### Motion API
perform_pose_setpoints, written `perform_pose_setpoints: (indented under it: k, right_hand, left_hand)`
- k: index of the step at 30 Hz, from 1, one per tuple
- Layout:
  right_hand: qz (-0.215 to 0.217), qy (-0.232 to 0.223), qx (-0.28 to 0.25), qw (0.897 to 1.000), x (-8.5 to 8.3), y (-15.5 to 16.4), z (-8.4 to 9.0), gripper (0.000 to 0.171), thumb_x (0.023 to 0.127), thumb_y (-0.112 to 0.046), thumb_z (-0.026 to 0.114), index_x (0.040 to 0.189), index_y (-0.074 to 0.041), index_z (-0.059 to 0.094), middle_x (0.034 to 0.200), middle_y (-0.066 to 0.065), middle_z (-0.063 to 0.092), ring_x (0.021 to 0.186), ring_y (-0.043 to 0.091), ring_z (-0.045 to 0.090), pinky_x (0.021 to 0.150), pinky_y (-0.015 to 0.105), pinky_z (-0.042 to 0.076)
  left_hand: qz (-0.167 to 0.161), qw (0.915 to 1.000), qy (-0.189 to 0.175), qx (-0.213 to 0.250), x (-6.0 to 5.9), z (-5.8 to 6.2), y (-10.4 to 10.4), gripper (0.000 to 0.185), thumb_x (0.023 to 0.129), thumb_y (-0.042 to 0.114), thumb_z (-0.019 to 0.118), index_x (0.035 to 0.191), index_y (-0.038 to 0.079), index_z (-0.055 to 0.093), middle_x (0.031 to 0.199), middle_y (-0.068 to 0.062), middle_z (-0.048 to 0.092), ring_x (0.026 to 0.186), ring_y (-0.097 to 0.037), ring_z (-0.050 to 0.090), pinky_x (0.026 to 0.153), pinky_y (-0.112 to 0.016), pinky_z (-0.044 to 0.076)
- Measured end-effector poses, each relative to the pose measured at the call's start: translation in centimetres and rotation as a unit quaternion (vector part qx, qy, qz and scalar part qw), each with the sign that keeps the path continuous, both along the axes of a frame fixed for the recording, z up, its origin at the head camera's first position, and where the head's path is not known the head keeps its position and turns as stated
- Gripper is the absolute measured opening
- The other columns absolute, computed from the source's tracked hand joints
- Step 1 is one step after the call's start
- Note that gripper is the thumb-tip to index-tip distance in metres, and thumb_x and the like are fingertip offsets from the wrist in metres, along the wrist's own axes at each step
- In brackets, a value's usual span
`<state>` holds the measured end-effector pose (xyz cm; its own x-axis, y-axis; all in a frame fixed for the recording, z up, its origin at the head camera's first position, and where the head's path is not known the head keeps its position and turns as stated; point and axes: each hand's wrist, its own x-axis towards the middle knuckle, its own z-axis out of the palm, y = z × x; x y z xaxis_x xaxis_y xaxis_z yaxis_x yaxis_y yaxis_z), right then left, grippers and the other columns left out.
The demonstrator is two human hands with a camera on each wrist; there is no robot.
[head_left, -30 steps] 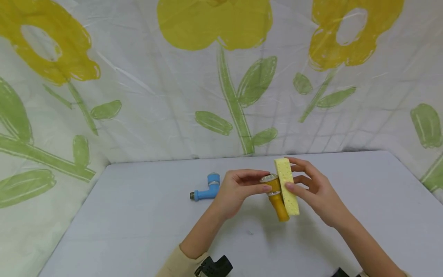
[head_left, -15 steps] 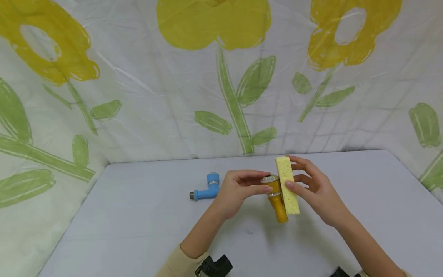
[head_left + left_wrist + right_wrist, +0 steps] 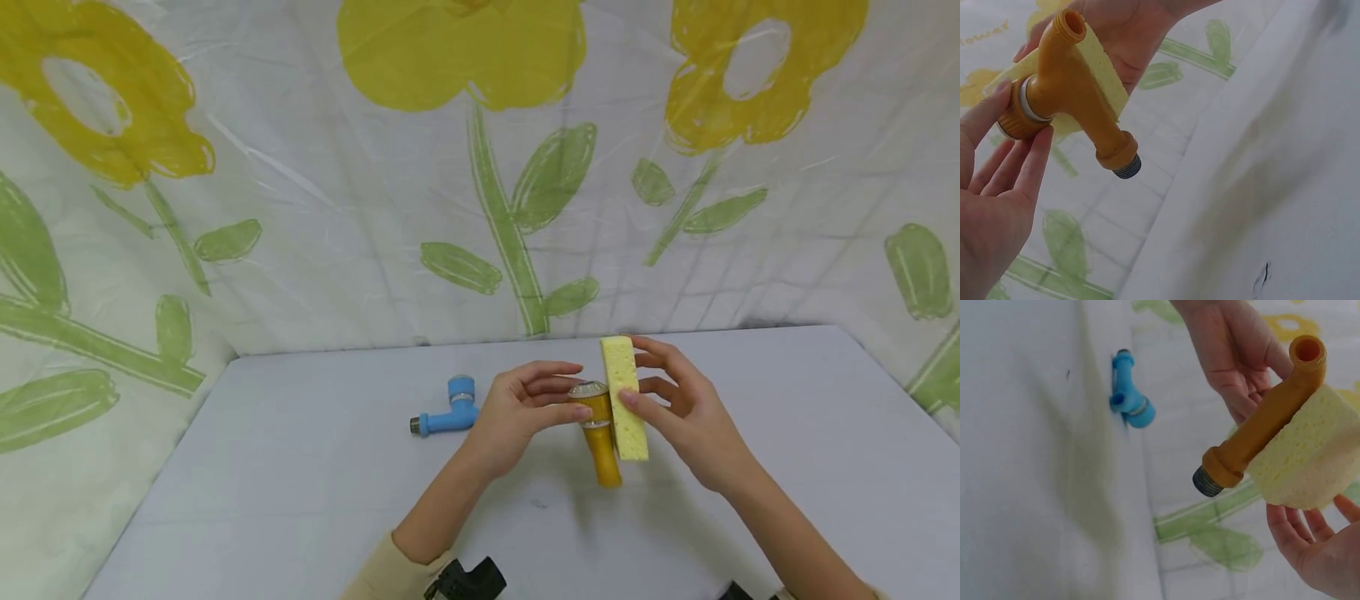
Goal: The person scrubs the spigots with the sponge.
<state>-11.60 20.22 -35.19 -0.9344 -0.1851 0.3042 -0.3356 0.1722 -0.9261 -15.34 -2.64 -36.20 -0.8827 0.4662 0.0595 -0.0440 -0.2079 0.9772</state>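
Note:
My left hand [image 3: 517, 417] pinches the ribbed knob of an orange-yellow plastic tap [image 3: 600, 446] between thumb and fingers, above the table. In the left wrist view the tap [image 3: 1072, 87] shows its open spout and dark threaded end. A pale yellow sponge [image 3: 624, 400] lies along the tap's right side, touching it. Thumb and fingers of my right hand [image 3: 686, 417] grip that sponge from the right. In the right wrist view the sponge [image 3: 1310, 450] is flat against the tap's body [image 3: 1266, 422].
A blue tap [image 3: 450, 408] of similar shape lies on the white table [image 3: 300, 467], just left of my left hand and partly behind it. Behind the table's back edge hangs a white sheet [image 3: 315, 275] painted with yellow flowers and green leaves.
The sponge has shifted slightly upward along the tap. The tap's lower end has swung a little left, so it stands more upright. Upper fingers of my left hand have lifted from the knob's top.

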Motion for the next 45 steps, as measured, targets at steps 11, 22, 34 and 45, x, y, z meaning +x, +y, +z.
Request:
perform_pose_setpoints:
  k: [11,22,34,45]
  right_hand:
    - [-0.018,0.007,-0.043,0.999,0.52,-0.28,0.01,0.062,0.101,0.004,0.065,0.156,-0.017,0.047,0.135,0.006,0.053,0.106,0.019,0.064,0.082,0.023,0.061]
    - [-0.07,0.032,-0.068,0.995,0.68,-0.85,-0.03,0.066,0.098,0.011,0.065,0.156,-0.015,0.047,0.131,0.008,0.049,0.105,0.016,0.064,0.081,0.018,0.061]
    - [-0.081,0.033,-0.123,0.989,0.14,-0.45,0.09,0.067,0.098,0.013,0.062,0.157,-0.015,0.046,0.133,0.01,0.049,0.106,0.016,0.063,0.083,0.017,0.06]
    - [-0.038,0.034,-0.176,0.983,0.15,-0.64,0.19,0.07,0.098,0.018,0.055,0.159,-0.013,0.043,0.132,0.009,0.053,0.104,0.015,0.066,0.086,0.02,0.061]
  left_hand:
    - [0.014,0.9999,-0.001,-0.002,0.18,0.01,0.34,0.033,0.097,-0.004,0.072,0.129,-0.01,0.069,0.119,-0.019,0.074,0.096,-0.02,0.078,0.089,-0.041,0.065]
    - [-0.052,0.9973,-0.012,-0.051,0.5,0.27,0.36,0.066,0.098,0.003,0.074,0.158,0.017,0.052,0.145,-0.012,0.064,0.115,-0.018,0.068,0.091,-0.037,0.064]
    - [-0.084,0.9954,-0.02,-0.041,0.6,0.38,0.32,0.064,0.097,-0.005,0.068,0.157,0.006,0.049,0.143,-0.019,0.063,0.11,-0.018,0.07,0.086,-0.039,0.066]
    - [-0.048,0.9983,-0.017,-0.03,0.41,0.39,0.01,0.053,0.094,-0.005,0.074,0.145,0.002,0.063,0.126,-0.012,0.069,0.09,-0.012,0.074,0.071,-0.032,0.066]
